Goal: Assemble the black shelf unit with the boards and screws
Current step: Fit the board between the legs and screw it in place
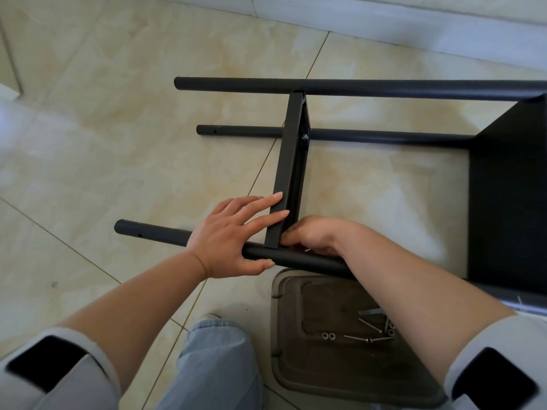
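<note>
On the tiled floor [118, 119] your shelf unit [503, 187] lay half-built: left hand [233, 238] flat, steadying the middle board [288, 173], right hand [313, 236] curled at its joint (grip hidden); screws [367, 335] remained unused.

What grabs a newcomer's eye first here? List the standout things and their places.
The black metal shelf frame lies on its side across the beige tiled floor, tubes pointing left. At the near tube, the left hand presses fingers flat on the black crossbar while the right hand curls at the joint. Below sits a brown plastic tray holding loose silver screws.
</note>
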